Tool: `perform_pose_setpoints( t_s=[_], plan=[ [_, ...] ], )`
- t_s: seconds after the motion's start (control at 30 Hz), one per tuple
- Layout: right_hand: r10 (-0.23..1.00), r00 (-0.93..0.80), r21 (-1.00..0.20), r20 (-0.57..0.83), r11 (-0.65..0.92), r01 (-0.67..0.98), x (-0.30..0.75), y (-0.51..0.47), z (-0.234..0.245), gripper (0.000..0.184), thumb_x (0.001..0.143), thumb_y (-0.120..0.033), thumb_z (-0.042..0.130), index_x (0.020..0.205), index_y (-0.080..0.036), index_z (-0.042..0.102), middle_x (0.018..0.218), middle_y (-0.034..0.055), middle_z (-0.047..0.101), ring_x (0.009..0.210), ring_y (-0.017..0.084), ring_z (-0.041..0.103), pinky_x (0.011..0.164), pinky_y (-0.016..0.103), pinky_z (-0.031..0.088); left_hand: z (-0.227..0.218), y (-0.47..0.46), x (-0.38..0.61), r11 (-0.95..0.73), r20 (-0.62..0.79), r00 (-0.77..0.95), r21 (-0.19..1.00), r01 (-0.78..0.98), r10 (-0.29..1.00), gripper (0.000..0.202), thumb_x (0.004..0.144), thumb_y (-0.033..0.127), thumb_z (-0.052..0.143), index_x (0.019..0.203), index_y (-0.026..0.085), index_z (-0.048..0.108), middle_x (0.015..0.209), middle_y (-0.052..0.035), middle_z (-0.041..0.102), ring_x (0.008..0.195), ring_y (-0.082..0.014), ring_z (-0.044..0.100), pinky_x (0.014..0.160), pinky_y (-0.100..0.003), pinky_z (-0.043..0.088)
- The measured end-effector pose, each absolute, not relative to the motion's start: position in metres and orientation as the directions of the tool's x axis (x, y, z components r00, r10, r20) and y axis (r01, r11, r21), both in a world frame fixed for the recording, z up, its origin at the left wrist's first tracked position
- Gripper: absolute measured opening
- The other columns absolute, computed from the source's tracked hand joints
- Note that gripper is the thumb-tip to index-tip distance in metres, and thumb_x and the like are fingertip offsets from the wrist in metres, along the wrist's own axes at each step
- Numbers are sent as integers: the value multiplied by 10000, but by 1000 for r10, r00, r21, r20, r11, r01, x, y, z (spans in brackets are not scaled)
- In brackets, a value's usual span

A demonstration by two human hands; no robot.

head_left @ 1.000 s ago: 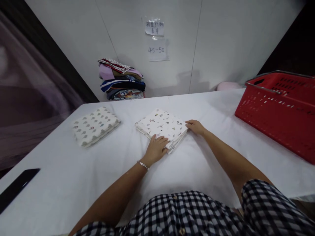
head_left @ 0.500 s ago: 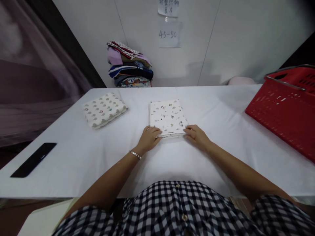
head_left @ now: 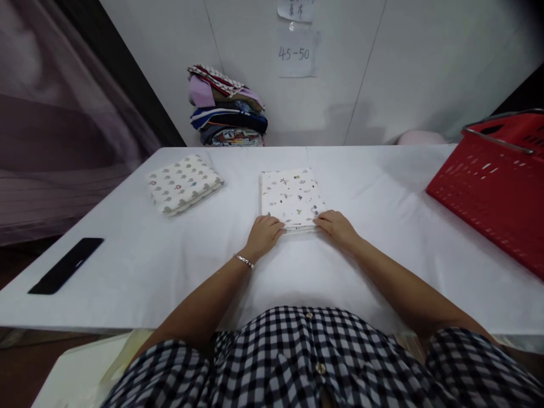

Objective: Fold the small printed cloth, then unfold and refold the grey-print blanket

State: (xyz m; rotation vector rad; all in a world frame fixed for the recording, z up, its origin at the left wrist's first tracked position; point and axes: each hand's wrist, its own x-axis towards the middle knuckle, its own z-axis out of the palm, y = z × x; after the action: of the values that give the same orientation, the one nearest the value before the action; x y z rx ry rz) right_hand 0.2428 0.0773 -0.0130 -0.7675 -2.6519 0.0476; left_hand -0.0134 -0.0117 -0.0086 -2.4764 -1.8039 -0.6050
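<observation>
A folded white cloth (head_left: 291, 195) with small printed motifs lies in the middle of the table, its layered edge towards me. My left hand (head_left: 265, 233) is closed on its near left corner, fingers on top and the thumb mostly hidden. At the near right corner, my right hand (head_left: 337, 228) grips the same edge between fingers and thumb. Off to the left rests a second folded cloth (head_left: 185, 184), white with grey rounded prints; neither hand touches it.
A red plastic basket (head_left: 488, 187) stands on the right of the white-covered table (head_left: 382, 187). Near the left edge lies a flat black object (head_left: 66, 266), possibly a phone. Behind the table is a stack of folded fabrics (head_left: 229, 107) against the wall, below handwritten paper signs (head_left: 297, 54).
The view has shifted slightly. Both hands stay at the near corners of the folded cloth; my left fingers now lie a little further over its corner.
</observation>
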Motion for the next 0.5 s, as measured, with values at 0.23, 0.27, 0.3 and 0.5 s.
perform_pose_setpoints(
  t_s=[0.23, 0.27, 0.3, 0.5],
  plan=[
    [517, -777, -125, 359, 852, 509, 244, 74, -18, 299, 913, -231, 367, 1068, -224, 622, 1026, 75, 618, 926, 205, 504, 759, 340, 379, -17, -19, -19, -340, 344, 261, 191, 921, 902, 276, 905, 332, 408, 987, 199, 635, 954, -63, 628, 941, -189, 524, 854, -354, 375],
    [511, -779, -129, 364, 856, 501, 247, 73, -18, 300, 912, -230, 369, 1086, -222, 613, 1047, 78, 612, 940, 208, 502, 768, 345, 384, -17, -21, -20, -337, 344, 260, 187, 923, 902, 270, 902, 334, 416, 996, 202, 631, 970, -65, 626, 954, -192, 522, 856, -355, 375],
    [505, -779, -135, 371, 860, 492, 249, 73, -20, 302, 910, -226, 370, 1104, -219, 602, 1069, 81, 606, 956, 212, 500, 776, 351, 389, -18, -24, -23, -331, 344, 254, 185, 925, 904, 265, 898, 337, 424, 1006, 207, 629, 983, -68, 623, 965, -194, 519, 856, -356, 375],
    [507, -763, -192, 401, 861, 471, 258, 72, -19, 299, 894, -233, 394, 1120, -219, 589, 1102, 86, 600, 1001, 230, 506, 803, 381, 413, -15, -36, -32, -270, 357, 176, 232, 934, 917, 253, 889, 345, 441, 998, 223, 634, 975, -67, 616, 953, -185, 522, 819, -352, 394]
  ],
)
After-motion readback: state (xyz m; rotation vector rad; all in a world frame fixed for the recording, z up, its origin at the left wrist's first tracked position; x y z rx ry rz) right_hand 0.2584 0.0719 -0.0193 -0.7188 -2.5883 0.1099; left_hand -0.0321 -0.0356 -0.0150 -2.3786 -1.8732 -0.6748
